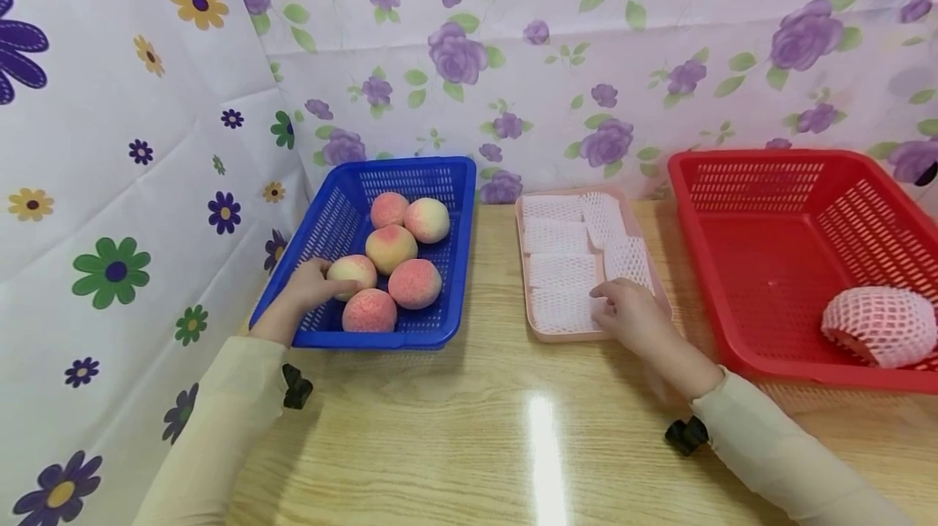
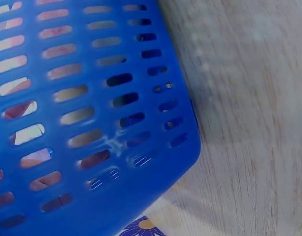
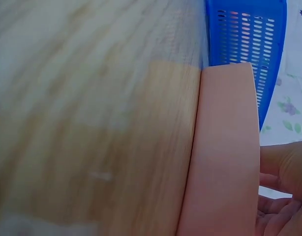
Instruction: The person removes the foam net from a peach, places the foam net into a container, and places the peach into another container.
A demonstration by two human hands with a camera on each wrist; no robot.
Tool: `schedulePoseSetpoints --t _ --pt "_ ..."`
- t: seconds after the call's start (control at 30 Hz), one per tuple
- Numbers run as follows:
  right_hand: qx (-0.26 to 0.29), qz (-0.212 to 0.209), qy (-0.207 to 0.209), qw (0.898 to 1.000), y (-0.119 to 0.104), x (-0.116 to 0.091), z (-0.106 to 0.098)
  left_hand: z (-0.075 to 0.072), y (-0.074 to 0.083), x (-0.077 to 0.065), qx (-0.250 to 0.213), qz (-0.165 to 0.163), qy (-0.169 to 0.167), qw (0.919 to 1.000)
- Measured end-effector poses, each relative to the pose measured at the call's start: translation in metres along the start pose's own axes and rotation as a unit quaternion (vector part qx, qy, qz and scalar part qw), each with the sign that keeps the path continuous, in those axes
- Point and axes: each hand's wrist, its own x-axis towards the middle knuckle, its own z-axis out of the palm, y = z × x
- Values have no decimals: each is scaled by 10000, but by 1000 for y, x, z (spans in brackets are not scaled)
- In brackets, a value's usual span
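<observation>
My left hand [image 1: 311,285] reaches over the side of a blue basket [image 1: 458,290], its thumb and fingers around a pale yellow-pink peach [image 1: 350,269]. Several other peaches, such as a pink one [image 1: 415,283], lie close by in the basket. In the left wrist view, the basket's slotted wall [image 2: 97,147] hides that hand. My right hand [image 1: 636,316] is over the near right part of a pink tray [image 1: 538,334], fingertips at a white foam net sleeve [image 1: 560,310]. Whether they pinch it cannot be told. The right wrist view shows this hand [image 3: 286,172] behind the tray's wall [image 3: 225,147].
A red basket [image 1: 755,265] stands at the right, with a peach in a foam net [image 1: 883,324] inside. More foam net sleeves [image 1: 553,237] lie in rows in the tray. Flowered cloth [image 1: 454,119] hangs behind and at the left of the wooden table [image 1: 440,428].
</observation>
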Motion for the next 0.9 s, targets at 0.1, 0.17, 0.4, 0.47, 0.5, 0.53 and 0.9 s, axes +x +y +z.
schedulePoseSetpoints --t 0.1,0.17,0.4,0.47,0.5,0.53,0.9 --pt "-194 -210 153 9995 -3 -4 -1 0 0 -2 -24 -39 3 10000" --pt "-325 -343 294 9984 -4 -6 -2 -1 0 -4 35 -77 62 9999" --pt "-351 -661 636 9952 -14 -14 -14 -12 8 -16 160 -233 385 9989" --pt "-359 -664 646 9950 -20 -15 -20 -14 11 -19 56 -269 467 9985" --pt "-381 -643 650 9951 -22 -16 -24 -15 14 -20 -2 -272 519 9983" --pt "-399 -639 674 9949 -25 -17 -28 -15 16 -22 -115 -255 580 9979" --pt "-780 -993 1330 9830 -31 -27 -64 -2 57 -21 -763 622 1348 9860"
